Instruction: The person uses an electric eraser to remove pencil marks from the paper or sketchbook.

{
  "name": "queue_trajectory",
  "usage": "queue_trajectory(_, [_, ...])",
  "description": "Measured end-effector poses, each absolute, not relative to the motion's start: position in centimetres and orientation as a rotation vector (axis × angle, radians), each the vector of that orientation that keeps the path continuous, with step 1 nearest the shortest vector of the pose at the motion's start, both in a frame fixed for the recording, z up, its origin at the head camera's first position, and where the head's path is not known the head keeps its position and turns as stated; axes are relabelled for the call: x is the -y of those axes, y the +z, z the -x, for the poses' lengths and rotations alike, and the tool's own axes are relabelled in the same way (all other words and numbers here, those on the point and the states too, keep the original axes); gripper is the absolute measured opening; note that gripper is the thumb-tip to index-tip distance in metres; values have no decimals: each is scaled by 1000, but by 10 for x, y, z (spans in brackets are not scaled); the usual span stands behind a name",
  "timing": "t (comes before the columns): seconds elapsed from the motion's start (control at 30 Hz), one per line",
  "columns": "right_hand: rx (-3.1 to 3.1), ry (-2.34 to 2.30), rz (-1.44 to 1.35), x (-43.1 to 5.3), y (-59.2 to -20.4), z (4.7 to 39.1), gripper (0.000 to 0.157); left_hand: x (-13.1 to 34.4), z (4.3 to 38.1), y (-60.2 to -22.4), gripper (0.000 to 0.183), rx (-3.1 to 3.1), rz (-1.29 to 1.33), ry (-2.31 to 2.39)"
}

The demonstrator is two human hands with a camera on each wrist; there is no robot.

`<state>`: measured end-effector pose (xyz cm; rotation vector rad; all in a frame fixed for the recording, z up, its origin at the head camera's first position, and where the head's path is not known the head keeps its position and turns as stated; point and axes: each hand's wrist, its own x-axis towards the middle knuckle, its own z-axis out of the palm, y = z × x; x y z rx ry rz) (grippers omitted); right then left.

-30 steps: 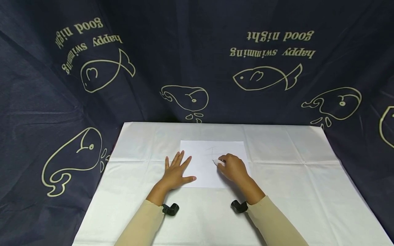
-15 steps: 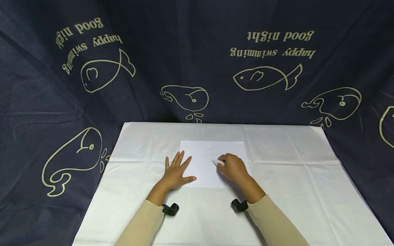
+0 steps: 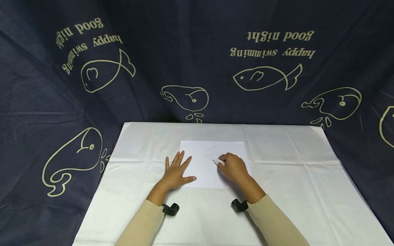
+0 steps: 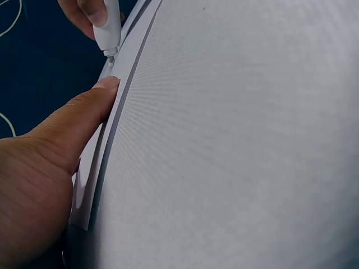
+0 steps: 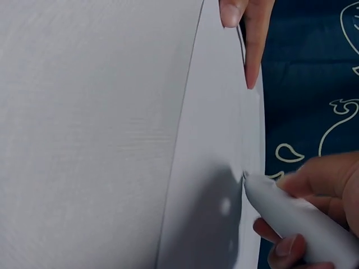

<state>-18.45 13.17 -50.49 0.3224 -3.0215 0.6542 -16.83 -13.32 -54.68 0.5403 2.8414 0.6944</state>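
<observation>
A sheet of white paper [image 3: 201, 171] lies on the table, with faint grey lines [image 3: 212, 149] near its upper middle. My left hand [image 3: 173, 175] rests spread across the paper's left edge, its thumb lying on the sheet. In my right hand [image 3: 234, 167] is a thick white pen-shaped tool [image 5: 297, 218], pinched between thumb and fingers. Its body tapers to a narrow tip, which points left and down at the paper just below the lines. The left wrist view shows the white tool [image 4: 109, 28] beyond my left thumb [image 4: 84, 115]. My palm hides the tool's rear part in the head view.
A white cloth with fold creases covers the table [image 3: 286, 184]. Behind the far edge hangs a dark blue curtain [image 3: 215, 20] printed with fish, whales and upside-down words. Small black cameras [image 3: 170, 209] sit at both wrists.
The tool's tip shifts slightly left and then back right, staying just below the faint lines. My right hand moves very little with it; my left hand keeps its place.
</observation>
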Motion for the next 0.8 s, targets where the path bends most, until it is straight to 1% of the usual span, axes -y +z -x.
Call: queue_trajectory(0.8, [2959, 701, -293, -134, -513, 188, 27, 133, 167, -544, 90, -2832, -548, 739])
